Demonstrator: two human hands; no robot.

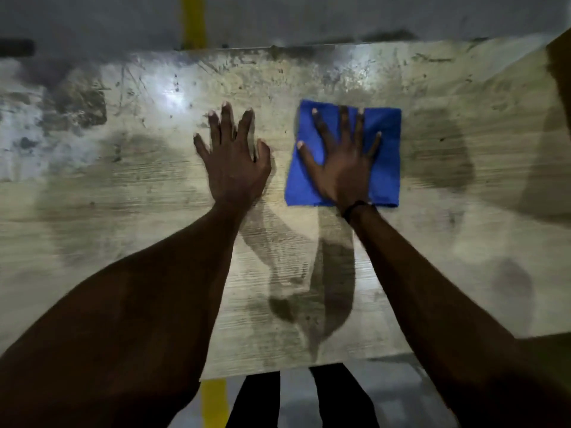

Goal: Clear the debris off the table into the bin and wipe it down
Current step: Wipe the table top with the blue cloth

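A folded blue cloth lies flat on the worn, stained wooden table, right of centre. My right hand presses down on the cloth with fingers spread and straight. My left hand lies flat on the bare tabletop just left of the cloth, fingers spread, holding nothing. Small dark specks and scratches dot the far part of the table. No bin is in view.
The table's far edge meets a grey floor with a yellow line. The near edge sits just above my legs, with another stretch of yellow line on the floor. A dark brown object stands at the far right.
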